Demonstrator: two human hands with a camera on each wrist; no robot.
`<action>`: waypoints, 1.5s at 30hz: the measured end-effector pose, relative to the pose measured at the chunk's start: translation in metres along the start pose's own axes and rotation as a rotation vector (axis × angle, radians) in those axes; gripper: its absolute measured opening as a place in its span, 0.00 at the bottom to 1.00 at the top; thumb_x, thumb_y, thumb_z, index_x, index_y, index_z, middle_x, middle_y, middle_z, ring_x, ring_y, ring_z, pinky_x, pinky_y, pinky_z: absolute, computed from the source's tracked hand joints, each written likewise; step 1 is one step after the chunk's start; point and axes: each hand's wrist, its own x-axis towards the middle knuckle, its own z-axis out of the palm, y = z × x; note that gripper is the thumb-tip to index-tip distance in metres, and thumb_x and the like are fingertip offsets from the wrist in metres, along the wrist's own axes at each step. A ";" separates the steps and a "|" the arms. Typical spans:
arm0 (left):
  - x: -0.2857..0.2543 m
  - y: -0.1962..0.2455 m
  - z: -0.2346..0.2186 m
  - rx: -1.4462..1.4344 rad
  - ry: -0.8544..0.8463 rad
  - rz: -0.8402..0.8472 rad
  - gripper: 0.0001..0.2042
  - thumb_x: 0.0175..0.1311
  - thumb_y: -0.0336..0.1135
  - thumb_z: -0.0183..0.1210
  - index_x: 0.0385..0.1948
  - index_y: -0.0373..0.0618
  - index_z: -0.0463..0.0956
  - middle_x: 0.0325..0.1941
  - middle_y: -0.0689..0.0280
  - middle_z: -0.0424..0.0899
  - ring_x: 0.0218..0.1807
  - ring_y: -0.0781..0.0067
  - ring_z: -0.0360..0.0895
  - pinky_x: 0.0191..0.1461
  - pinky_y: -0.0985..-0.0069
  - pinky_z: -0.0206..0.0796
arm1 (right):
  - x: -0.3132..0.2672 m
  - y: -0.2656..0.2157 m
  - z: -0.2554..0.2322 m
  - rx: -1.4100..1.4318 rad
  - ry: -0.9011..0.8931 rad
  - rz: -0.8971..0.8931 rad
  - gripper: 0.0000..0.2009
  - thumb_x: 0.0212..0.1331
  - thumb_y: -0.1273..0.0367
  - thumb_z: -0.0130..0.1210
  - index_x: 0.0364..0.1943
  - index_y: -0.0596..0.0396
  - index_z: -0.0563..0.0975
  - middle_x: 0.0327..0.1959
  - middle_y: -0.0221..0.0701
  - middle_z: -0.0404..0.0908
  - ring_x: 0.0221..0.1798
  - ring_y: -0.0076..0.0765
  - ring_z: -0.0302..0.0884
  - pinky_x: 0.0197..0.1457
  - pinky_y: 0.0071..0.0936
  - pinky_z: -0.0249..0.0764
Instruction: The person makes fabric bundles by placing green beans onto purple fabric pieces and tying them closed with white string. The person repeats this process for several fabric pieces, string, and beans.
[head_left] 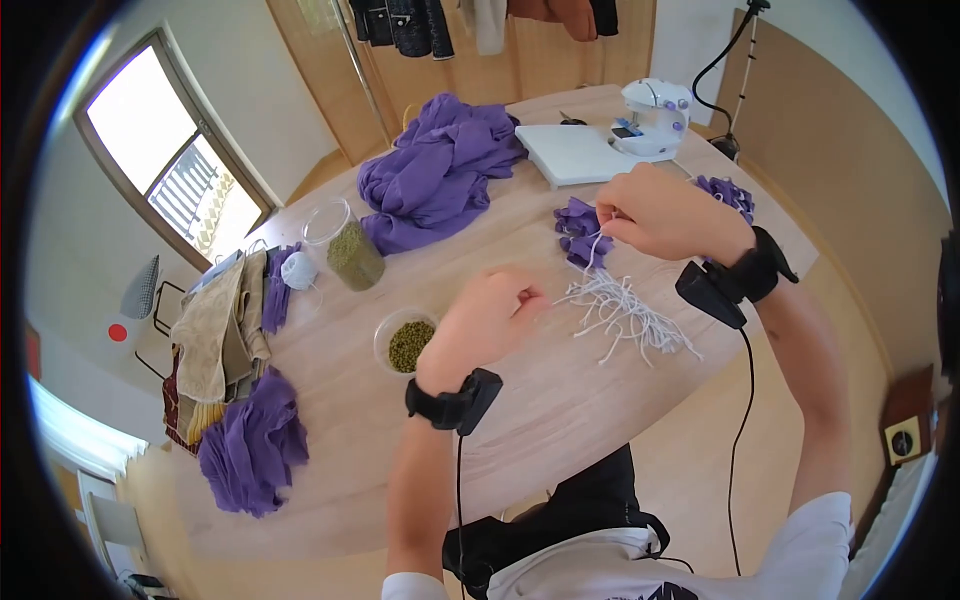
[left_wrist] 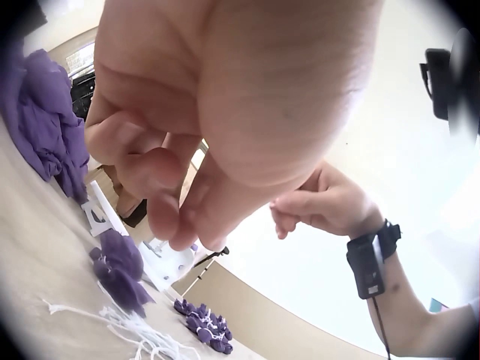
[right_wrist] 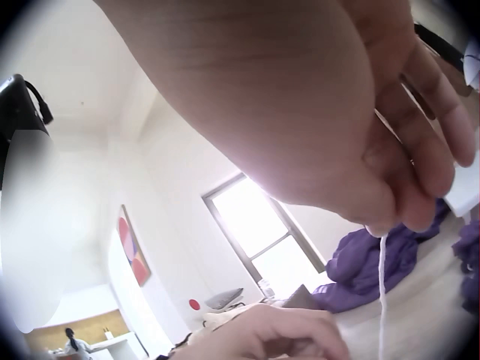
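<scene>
Raised above string pile: right hand, pinching white string, dangling beneath hand. Left of pile: left hand, curled; cannot tell if holding anything.

Camera set: one head view, two wrist views
Head: wide, above the near edge of the table, facing forward and down. Left wrist: close against the left hand, tilted, facing the sewing machine at the far edge. Right wrist: close against the right hand, facing the window past the left edge. Both wrist views share the purple cloth.
</scene>
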 end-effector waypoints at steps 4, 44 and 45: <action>-0.016 0.011 -0.034 0.093 0.117 -0.095 0.07 0.61 0.32 0.63 0.34 0.37 0.81 0.26 0.60 0.79 0.25 0.72 0.73 0.30 0.74 0.64 | -0.004 0.004 0.008 0.168 0.042 0.106 0.07 0.58 0.70 0.53 0.33 0.58 0.80 0.34 0.42 0.82 0.42 0.52 0.77 0.48 0.43 0.74; -0.063 0.010 -0.123 0.104 0.502 -0.076 0.10 0.59 0.26 0.64 0.42 0.37 0.80 0.34 0.68 0.80 0.27 0.82 0.68 0.31 0.81 0.62 | 0.097 -0.049 0.036 0.556 0.288 -0.229 0.11 0.45 0.77 0.60 0.36 0.59 0.82 0.30 0.37 0.83 0.35 0.41 0.82 0.41 0.32 0.76; -0.061 0.008 -0.122 0.092 0.523 -0.051 0.11 0.59 0.26 0.64 0.44 0.37 0.79 0.37 0.66 0.82 0.28 0.81 0.70 0.32 0.81 0.65 | 0.098 -0.063 0.030 0.602 0.291 -0.294 0.11 0.46 0.79 0.59 0.37 0.60 0.81 0.32 0.38 0.83 0.37 0.42 0.82 0.42 0.32 0.76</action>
